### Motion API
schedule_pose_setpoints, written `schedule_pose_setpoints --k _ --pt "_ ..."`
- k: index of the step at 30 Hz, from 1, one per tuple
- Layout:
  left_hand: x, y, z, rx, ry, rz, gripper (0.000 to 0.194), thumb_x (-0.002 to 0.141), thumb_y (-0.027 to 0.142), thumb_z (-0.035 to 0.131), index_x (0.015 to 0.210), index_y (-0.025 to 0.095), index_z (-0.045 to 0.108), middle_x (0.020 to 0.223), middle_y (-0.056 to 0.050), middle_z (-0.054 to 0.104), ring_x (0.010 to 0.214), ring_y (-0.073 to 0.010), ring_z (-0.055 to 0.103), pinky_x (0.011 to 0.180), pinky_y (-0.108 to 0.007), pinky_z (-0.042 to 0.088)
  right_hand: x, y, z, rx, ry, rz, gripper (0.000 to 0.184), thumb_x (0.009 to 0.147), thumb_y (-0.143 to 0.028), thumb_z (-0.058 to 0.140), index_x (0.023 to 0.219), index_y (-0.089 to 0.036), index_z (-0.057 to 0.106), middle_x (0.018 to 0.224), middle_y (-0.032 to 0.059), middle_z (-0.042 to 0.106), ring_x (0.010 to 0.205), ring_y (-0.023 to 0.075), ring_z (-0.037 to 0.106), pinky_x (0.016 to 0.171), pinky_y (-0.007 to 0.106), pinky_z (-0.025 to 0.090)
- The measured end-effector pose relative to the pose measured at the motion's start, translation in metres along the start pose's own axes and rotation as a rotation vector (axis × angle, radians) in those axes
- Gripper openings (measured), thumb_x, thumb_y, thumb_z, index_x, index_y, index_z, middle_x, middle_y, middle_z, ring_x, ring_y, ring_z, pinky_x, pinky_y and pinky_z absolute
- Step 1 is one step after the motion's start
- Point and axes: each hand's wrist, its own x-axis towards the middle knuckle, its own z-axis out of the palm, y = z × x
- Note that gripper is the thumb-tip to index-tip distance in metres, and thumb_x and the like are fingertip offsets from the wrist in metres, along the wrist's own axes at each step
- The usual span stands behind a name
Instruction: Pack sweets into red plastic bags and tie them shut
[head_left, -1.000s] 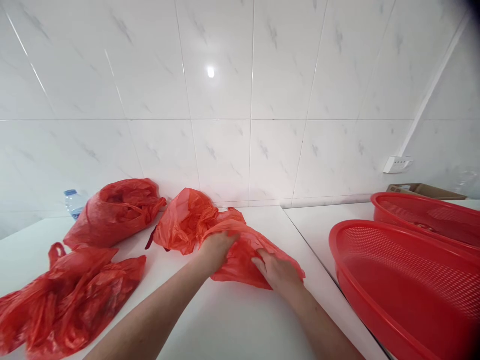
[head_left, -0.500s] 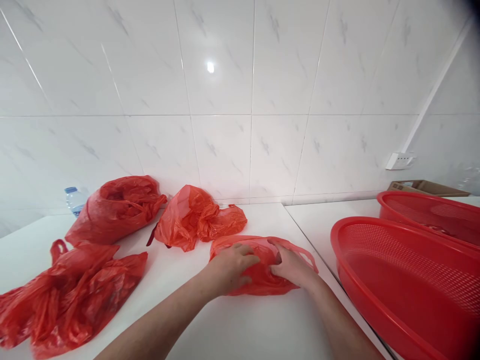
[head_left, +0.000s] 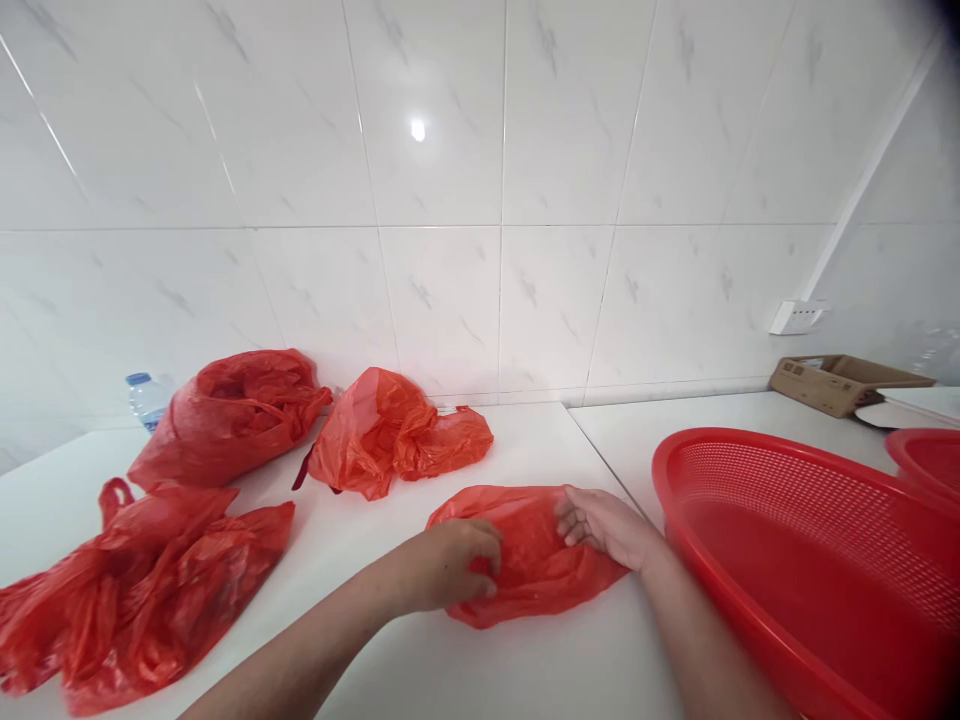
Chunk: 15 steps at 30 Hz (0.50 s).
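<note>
A thin red plastic bag [head_left: 525,560] lies low and crumpled on the white table, between my two hands. My left hand [head_left: 454,565] is at its left side, with fingers and thumb curled round a loose part of the film. At the right end, my right hand [head_left: 606,525] rests against the bag, palm facing inward and fingers loosely bent. Behind stands another crumpled red bag [head_left: 375,430]. Further left are a fuller red bag [head_left: 232,410] and a heap of red plastic bags [head_left: 142,590].
A large red plastic basket [head_left: 795,560] with perforated sides sits close to my right forearm. A second red basket [head_left: 930,455] is partly visible beyond it. A cardboard box [head_left: 832,385] stands at the back right, and a clear bottle [head_left: 145,400] at the back left.
The bag has come a little nearer to me, and its loop on the right no longer shows. My left hand has curled and lowered. The far basket has moved right, uncovering the box.
</note>
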Motion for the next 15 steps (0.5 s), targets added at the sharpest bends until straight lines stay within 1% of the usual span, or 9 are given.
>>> schedule_pose_setpoints --k 2,3,5,6,8,10,11,13,15 --pt "0.003 -0.001 0.002 0.038 0.147 0.041 0.012 0.076 0.013 0.055 0.080 0.021 0.064 0.096 -0.001 0.065 0.084 -0.0164 0.062 0.071 -0.026 0.049 -0.002 0.001 -0.002 0.116 -0.065 -0.030 0.040 0.086 -0.051 0.052 0.077 -0.013 0.061 0.065 0.0049 0.064 0.051 0.0086 0.058 0.048 0.018 0.044" --pt "0.005 -0.002 0.002 0.082 0.223 0.060 0.015 0.077 0.011 0.053 0.081 0.021 0.063 0.095 -0.002 0.064 0.085 -0.0163 0.061 0.074 -0.028 0.049 -0.002 0.002 -0.001 0.163 -0.077 -0.050 0.038 0.087 -0.049 0.051 0.080 -0.013 0.063 0.064 0.0040 0.064 0.049 0.0078 0.056 0.045 0.017 0.042" --pt "0.007 -0.007 0.004 0.204 0.391 0.079 0.019 0.079 0.009 0.049 0.085 0.021 0.062 0.104 -0.005 0.061 0.095 -0.0191 0.058 0.081 -0.033 0.048 0.000 0.002 0.002 0.269 -0.060 -0.091 0.031 0.088 -0.043 0.051 0.093 -0.015 0.065 0.071 0.0035 0.066 0.052 0.0069 0.057 0.042 0.015 0.042" --pt "0.007 -0.012 0.005 0.272 0.485 0.073 0.020 0.080 0.009 0.048 0.087 0.022 0.062 0.112 -0.006 0.058 0.103 -0.0219 0.055 0.086 -0.037 0.046 0.002 0.003 0.004 0.327 -0.041 -0.108 0.029 0.089 -0.040 0.052 0.101 -0.016 0.064 0.078 0.0041 0.067 0.056 0.0068 0.059 0.044 0.014 0.044" --pt "0.007 -0.023 0.009 0.342 0.634 -0.002 0.022 0.079 0.012 0.052 0.095 0.023 0.062 0.128 -0.009 0.049 0.120 -0.0290 0.044 0.094 -0.047 0.041 0.008 0.004 0.009 0.443 0.000 -0.123 0.028 0.088 -0.034 0.055 0.108 -0.016 0.062 0.094 0.0065 0.068 0.068 0.0082 0.062 0.052 0.015 0.049" --pt "0.007 -0.038 0.014 0.268 0.680 -0.127 0.030 0.078 0.018 0.056 0.106 0.025 0.060 0.137 -0.010 0.041 0.126 -0.0323 0.038 0.095 -0.051 0.040 0.014 0.006 0.011 0.514 0.041 -0.125 0.027 0.086 -0.030 0.058 0.108 -0.016 0.063 0.102 0.0079 0.067 0.076 0.0099 0.064 0.058 0.017 0.052" --pt "0.007 -0.046 0.016 0.184 0.668 -0.181 0.033 0.077 0.020 0.057 0.110 0.025 0.058 0.138 -0.010 0.041 0.125 -0.0315 0.041 0.094 -0.049 0.042 0.016 0.007 0.011 0.536 0.054 -0.130 0.026 0.085 -0.029 0.058 0.107 -0.016 0.063 0.101 0.0075 0.067 0.076 0.0096 0.064 0.058 0.016 0.052" --pt "0.007 -0.059 0.021 -0.006 0.618 -0.262 0.034 0.078 0.024 0.055 0.111 0.024 0.057 0.131 -0.009 0.048 0.113 -0.0265 0.052 0.089 -0.042 0.047 0.017 0.007 0.009 0.563 0.074 -0.152 0.024 0.085 -0.028 0.058 0.106 -0.018 0.063 0.091 0.0043 0.068 0.066 0.0065 0.061 0.052 0.013 0.049" --pt "0.007 -0.067 0.024 -0.149 0.591 -0.313 0.033 0.078 0.027 0.052 0.110 0.022 0.058 0.120 -0.007 0.057 0.099 -0.0213 0.058 0.085 -0.037 0.049 0.013 0.006 0.007 0.570 0.058 -0.177 0.024 0.087 -0.030 0.056 0.107 -0.020 0.063 0.080 0.0009 0.067 0.056 0.0041 0.056 0.045 0.010 0.044"
